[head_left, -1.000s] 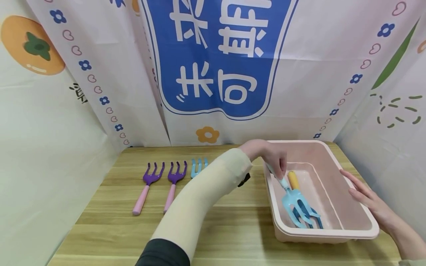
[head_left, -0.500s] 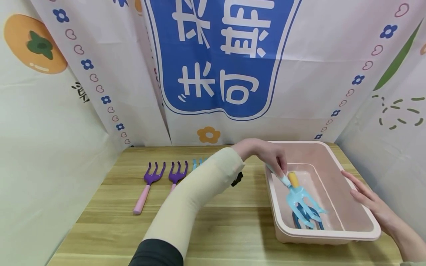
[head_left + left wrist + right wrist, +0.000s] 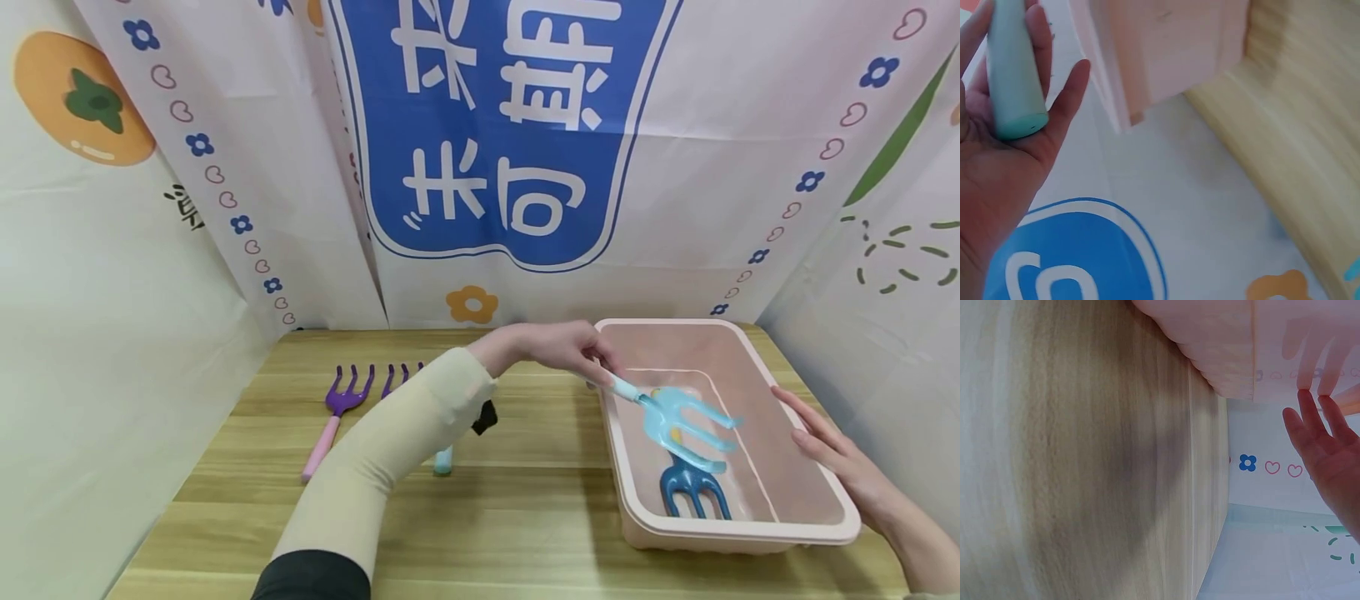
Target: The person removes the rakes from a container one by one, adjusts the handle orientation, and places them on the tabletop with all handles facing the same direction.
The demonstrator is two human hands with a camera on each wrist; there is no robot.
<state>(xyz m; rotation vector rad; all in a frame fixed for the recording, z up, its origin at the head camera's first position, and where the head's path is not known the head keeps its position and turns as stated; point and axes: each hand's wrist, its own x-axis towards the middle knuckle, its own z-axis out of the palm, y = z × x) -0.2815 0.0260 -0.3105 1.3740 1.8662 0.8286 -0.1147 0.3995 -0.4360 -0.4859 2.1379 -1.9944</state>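
Note:
My left hand (image 3: 564,347) grips the pale handle of a light blue garden hand fork (image 3: 660,419), tilted above the left part of a pink plastic bin (image 3: 738,527), its tines pointing right. In the left wrist view the handle (image 3: 1016,75) lies between thumb and fingers. Below it in the bin lies a dark blue hand fork (image 3: 686,479); its yellow handle is mostly covered by the light blue one. My right hand (image 3: 836,454) rests on the bin's right rim; the right wrist view shows straight fingertips (image 3: 1305,403) touching the outer wall.
On the wooden table (image 3: 525,517), left of the bin, lies a purple hand fork (image 3: 341,402) with a pink handle. My left arm mostly hides a second purple fork (image 3: 392,382) and another pale blue handle (image 3: 443,461). Printed cloth (image 3: 675,208) encloses the back and sides.
My left hand has lifted the light blue fork up and leftward off the dark blue one, and its tines have swung to the right. My right hand has stayed at the rim.

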